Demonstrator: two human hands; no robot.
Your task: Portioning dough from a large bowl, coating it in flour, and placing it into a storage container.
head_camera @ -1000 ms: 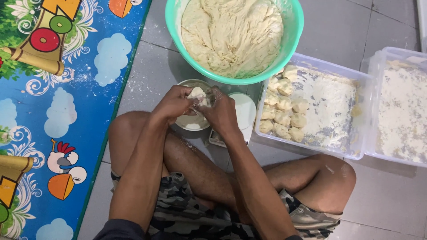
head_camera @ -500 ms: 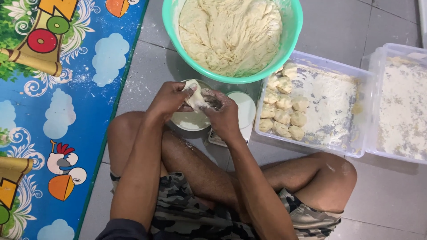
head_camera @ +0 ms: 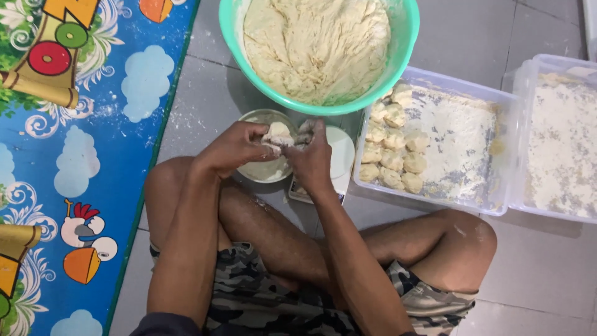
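No packages, labels, signs or screens show here. Nearest to one is the small white kitchen scale [head_camera: 339, 163] on the floor, below the green bowl and just left of the clear tub; its front edge, where a display might sit, is hidden behind the right hand [head_camera: 311, 158], so I cannot tell if a screen is there. Nothing else carries a label or sign.

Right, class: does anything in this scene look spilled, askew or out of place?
Yes. White flour is dusted over the grey floor tiles and the edge of the blue play mat, left of the green dough bowl. Otherwise nothing stands out: both hands, left hand and right hand, hold a dough piece.
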